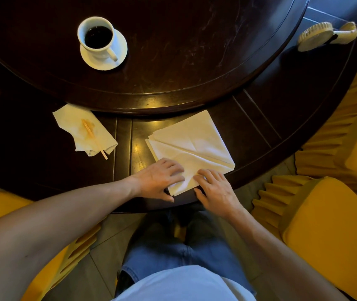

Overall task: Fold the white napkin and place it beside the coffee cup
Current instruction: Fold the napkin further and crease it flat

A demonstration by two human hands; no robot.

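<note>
The white napkin (191, 144) lies flat on the dark table's outer ring, near the front edge, folded into a rough square with a diagonal crease. My left hand (159, 180) grips its near corner, fingers on top and thumb at the edge. My right hand (215, 189) presses on the same near corner from the right, fingers spread on the cloth. The coffee cup (98, 38), white and full of dark coffee, stands on a white saucer (121, 47) on the raised round centre of the table, far left of the napkin.
A crumpled stained tissue (82, 130) with a wooden stirrer (94, 137) lies left of the napkin. A small cream hand fan (325, 35) rests at the table's far right. Yellow chairs (333, 231) stand on both sides. The table's raised round centre (173, 68) steps up behind the napkin.
</note>
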